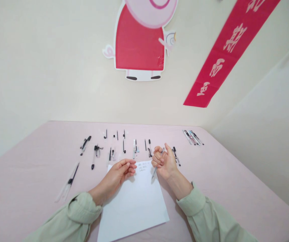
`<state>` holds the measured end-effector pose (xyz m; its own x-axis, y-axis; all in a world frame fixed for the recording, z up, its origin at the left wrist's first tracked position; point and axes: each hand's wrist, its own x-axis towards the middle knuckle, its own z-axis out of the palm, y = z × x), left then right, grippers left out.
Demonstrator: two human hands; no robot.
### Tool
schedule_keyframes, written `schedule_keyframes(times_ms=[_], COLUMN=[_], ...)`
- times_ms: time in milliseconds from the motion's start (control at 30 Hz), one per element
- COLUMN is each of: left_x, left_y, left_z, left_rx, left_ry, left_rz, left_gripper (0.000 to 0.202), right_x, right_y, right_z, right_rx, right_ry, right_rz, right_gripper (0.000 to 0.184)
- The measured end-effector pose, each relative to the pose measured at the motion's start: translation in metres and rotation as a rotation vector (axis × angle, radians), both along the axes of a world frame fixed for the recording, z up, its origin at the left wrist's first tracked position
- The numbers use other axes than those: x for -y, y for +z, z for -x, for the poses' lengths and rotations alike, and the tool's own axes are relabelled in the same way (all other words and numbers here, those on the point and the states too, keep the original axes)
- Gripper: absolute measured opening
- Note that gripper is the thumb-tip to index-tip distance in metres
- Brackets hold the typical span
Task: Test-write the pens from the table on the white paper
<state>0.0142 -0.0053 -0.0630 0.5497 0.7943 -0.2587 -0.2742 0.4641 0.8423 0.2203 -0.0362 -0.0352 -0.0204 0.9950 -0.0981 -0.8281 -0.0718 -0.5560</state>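
A white sheet of paper (134, 201) lies on the pink table (230, 181) in front of me, with a few small lines of writing near its top edge. My right hand (165, 163) is closed around a pen (155, 172), tip down over the paper's top right corner. My left hand (120, 174) rests on the paper's top left part, fingers curled loosely; nothing shows in it.
Several pens and pen parts (124, 146) lie in a row beyond the paper. A small bundle of pens (193, 137) sits at the far right, and one long pen (70, 181) at the left. A cartoon cutout (140, 40) and a red banner (225, 50) hang on the wall.
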Motion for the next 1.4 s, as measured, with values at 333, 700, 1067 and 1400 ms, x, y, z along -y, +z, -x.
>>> schedule_keyframes(times_ms=[333, 700, 1067, 1400], left_x=[0.015, 0.013, 0.005, 0.002], left_y=[0.008, 0.003, 0.001, -0.004], left_z=[-0.006, -0.006, -0.001, 0.003], left_rx=[-0.391, -0.427, -0.427, -0.603], left_ry=[-0.263, -0.282, 0.139, 0.168], left_rz=[-0.681, -0.772, -0.516, -0.725], left_gripper=[0.021, 0.024, 0.04, 0.019], right_x=[0.007, 0.012, 0.006, 0.008], right_y=[0.006, -0.008, -0.025, -0.04], right_z=[0.024, 0.044, 0.034, 0.043], right_rx=[0.125, 0.63, 0.788, 1.055], right_ry=[-0.013, -0.024, -0.213, -0.296], right_rz=[-0.006, -0.095, -0.035, -0.082], right_gripper=[0.012, 0.024, 0.035, 0.009])
